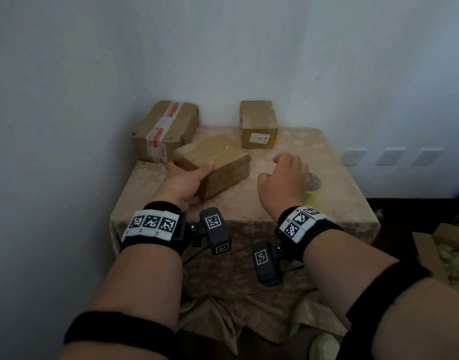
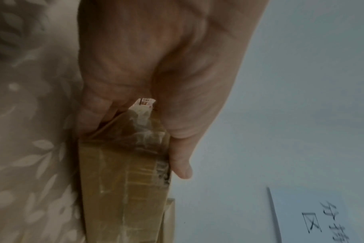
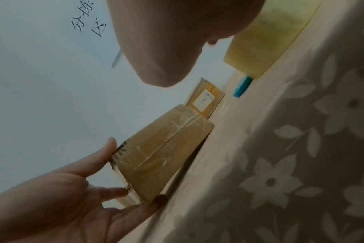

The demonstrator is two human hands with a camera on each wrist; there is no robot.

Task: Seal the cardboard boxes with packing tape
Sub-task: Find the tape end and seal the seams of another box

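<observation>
— How much room around that box [image 1: 215, 162]?
— Bare cloth before it to the worktop's [image 1: 249, 211] near edge; two more boxes stand behind, by the wall.
— Its look?
— Brown, glossy with tape, lying skewed, long axis running back-left to front-right.
— The hands?
— Left hand [image 1: 183, 181] grips its near corner; right hand [image 1: 285, 175] hovers loosely curled over the tape roll [image 1: 311, 190].

"分拣区" on wall sheet [image 3: 77, 37]

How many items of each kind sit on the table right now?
Cardboard boxes: 3: near box, red-taped box, labelled box
Tape roll: 1
Blue pen: 1
Total: 5
</observation>
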